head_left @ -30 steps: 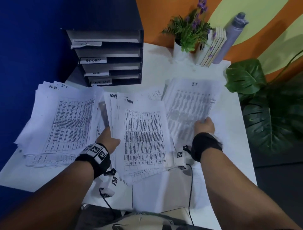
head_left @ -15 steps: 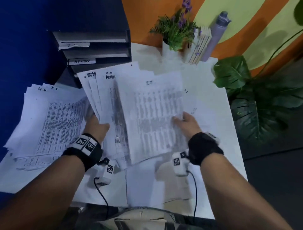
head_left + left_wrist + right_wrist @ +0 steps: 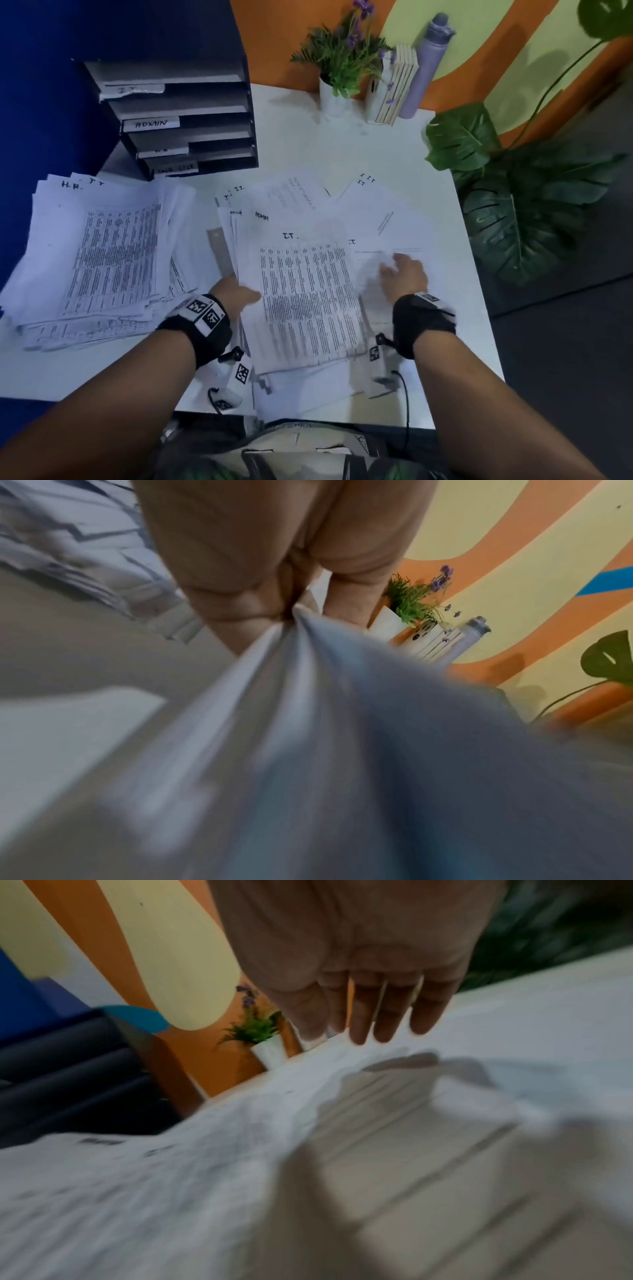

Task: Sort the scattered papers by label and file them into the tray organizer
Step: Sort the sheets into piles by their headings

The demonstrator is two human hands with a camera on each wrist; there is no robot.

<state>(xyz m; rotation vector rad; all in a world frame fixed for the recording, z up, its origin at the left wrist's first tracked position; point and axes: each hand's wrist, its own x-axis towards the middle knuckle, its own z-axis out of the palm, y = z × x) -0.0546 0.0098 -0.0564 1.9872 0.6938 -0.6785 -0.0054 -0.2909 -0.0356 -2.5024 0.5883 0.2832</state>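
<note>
Left hand [image 3: 239, 296] pinches the centre paper stack [image 3: 305, 301], top sheet marked "IT."; right hand [image 3: 404, 274] hovers flat, fingers straight, released. Tray organizer [image 3: 185, 116], upper left, reads "IT", "ADMIN".

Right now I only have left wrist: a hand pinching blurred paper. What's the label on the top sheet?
Observer: Head view reads IT on the top sheet of the stack the left hand pinches.
Operator: Right hand?
Observer: The right hand holds nothing, fingers straight, over loose IT sheets right of the stack.
Operator: Where does IT go?
Observer: The tray organizer has its IT tag on the top tray.
</note>
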